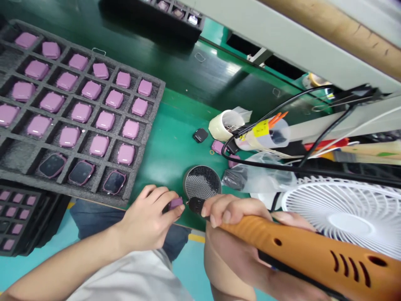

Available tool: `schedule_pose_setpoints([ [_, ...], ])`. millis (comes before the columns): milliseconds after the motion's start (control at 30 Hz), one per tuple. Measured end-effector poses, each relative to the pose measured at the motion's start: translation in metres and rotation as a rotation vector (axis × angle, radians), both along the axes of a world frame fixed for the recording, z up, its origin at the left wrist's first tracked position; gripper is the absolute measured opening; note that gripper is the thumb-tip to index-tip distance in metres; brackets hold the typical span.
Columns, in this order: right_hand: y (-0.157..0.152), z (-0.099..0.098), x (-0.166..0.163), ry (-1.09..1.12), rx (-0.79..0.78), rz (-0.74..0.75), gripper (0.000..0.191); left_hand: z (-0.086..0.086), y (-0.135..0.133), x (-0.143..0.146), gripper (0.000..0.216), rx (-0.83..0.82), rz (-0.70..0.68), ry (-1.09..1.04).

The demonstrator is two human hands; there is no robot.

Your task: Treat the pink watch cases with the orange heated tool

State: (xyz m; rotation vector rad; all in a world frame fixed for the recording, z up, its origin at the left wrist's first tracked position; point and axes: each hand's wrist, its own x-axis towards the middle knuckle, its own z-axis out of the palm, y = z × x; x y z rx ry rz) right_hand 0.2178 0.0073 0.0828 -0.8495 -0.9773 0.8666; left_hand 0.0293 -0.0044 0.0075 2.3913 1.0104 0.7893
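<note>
The left hand (pixel 148 219) pinches a small pink casing (pixel 175 203), just beside the nose of the orange electric screwdriver (pixel 300 251) clenched in the right hand (pixel 234 209). At twelve o'clock sits a round mesh dish (pixel 202 182); at ten, a grey foam tray (pixel 158 90) holds rows of pink casings (pixel 105 120), three showing dark screens (pixel 81 172).

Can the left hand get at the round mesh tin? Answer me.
Probably yes: the left hand sits right beside the round mesh tin with nothing between them, though it holds a pink case.
</note>
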Motion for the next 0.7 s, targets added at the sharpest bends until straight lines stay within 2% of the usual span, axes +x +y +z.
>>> schedule_pose_setpoints([
  [267, -0.003, -0.007, 0.003, -0.035, -0.001, 0.018, 0.067, 0.001, 0.001, 0.000, 0.030, -0.009, 0.001, -0.002],
  [433, -0.004, -0.006, 0.005, -0.069, 0.021, 0.023, 0.067, 0.002, 0.001, 0.001, 0.028, -0.006, 0.007, 0.002],
  [567, -0.008, -0.006, 0.010, -0.123, -0.009, 0.082, 0.059, 0.003, 0.001, 0.001, 0.029, 0.000, 0.013, 0.008],
  [700, -0.012, -0.007, 0.009, -0.143, -0.031, 0.079, 0.054, 0.004, 0.001, 0.002, 0.028, -0.002, 0.018, 0.016],
])
